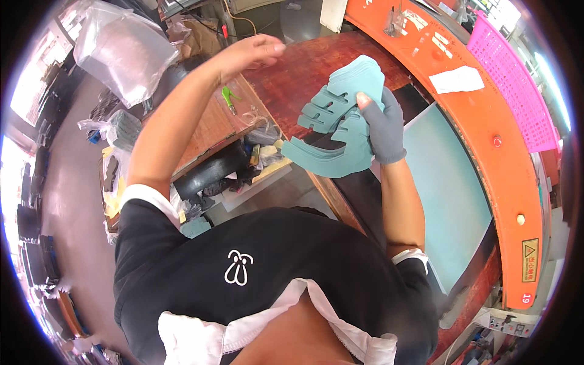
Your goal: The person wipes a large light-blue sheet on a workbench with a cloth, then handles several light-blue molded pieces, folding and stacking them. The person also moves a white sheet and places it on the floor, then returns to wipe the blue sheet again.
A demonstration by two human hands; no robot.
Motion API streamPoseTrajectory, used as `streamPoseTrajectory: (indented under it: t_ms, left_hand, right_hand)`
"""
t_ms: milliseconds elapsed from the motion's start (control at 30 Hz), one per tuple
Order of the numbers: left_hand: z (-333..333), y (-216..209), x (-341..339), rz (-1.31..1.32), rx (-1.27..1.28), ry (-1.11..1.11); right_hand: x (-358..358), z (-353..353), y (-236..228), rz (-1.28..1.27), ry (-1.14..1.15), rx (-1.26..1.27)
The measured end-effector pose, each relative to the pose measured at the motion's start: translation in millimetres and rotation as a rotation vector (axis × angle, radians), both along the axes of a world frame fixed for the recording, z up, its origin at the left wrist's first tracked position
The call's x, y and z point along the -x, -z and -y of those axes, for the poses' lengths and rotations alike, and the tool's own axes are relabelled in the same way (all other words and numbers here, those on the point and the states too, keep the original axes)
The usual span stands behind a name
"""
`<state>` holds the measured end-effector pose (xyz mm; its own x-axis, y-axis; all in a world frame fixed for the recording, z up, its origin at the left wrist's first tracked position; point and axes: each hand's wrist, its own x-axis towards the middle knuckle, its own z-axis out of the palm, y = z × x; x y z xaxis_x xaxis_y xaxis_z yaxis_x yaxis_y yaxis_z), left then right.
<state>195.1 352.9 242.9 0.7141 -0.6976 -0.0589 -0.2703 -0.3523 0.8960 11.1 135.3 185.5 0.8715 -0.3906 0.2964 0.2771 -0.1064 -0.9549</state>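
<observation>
My right hand (387,129), in a grey glove with the fingertips bare, grips a fanned stack of thin teal cut pieces (340,152). These look like shoe-upper cutouts, with slots and curved strips. Its thumb presses on the top layer, and the other fingers are hidden behind the stack. Off to the left, my bare left hand (252,55) is raised above the table's left part, apart from the stack. Nothing shows in it, and its fingers are loosely extended. Below that hand, a green air blow gun (229,100) lies on the wooden bench.
A reddish worktop (304,64) lies beyond the stack. At right, a teal sheet (447,194) rests beside a curved orange machine beam (486,140) with white paper (456,80) on it. A pink basket (514,85) stands behind. Clear plastic bags (121,52) sit at left.
</observation>
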Motion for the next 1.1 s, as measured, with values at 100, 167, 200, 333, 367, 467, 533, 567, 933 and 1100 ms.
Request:
streamPoseTrajectory:
  t_ms: [100,167,200,333,367,467,533,567,933,1100]
  left_hand:
    - [8.5,23.3,54.1,0.386,0.181,0.153]
    - [23.0,36.1,75.9,0.482,0.174,0.113]
    - [26.9,40.5,82.8,0.489,0.21,0.148]
    - [27.9,44.4,90.8,0.047,0.236,0.185]
    - [26.0,44.2,93.1,-0.006,0.225,0.166]
    - [22.6,42.9,105.8,-0.117,0.312,0.1]
    - [18.8,36.6,110.1,-0.106,0.273,0.047]
    - [16.8,32.7,111.1,-0.09,0.293,0.053]
    - [-31.5,2.7,64.6,-0.068,0.738,0.159]
    - [-48.5,23.8,24.2,-0.204,0.864,0.195]
  right_hand:
    - [1.6,-9.2,-1.6,-0.043,-0.031,0.048]
    - [2.7,-18.6,-0.1,-0.033,-0.08,0.181]
    - [3.8,-21.7,0.0,-0.026,-0.087,0.209]
    - [8.9,-27.4,-0.8,-0.056,-0.147,0.179]
    - [9.2,-27.8,-1.4,-0.06,-0.147,0.13]
    - [6.1,-32.0,-2.2,-0.059,-0.167,0.079]
    - [3.2,-36.3,-2.7,-0.034,-0.202,0.043]
    - [2.3,-37.8,-3.5,-0.013,-0.219,0.024]
    - [15.6,-25.4,-12.3,-0.11,-0.637,0.048]
    - [-12.9,-47.9,-2.5,0.077,-0.591,-0.009]
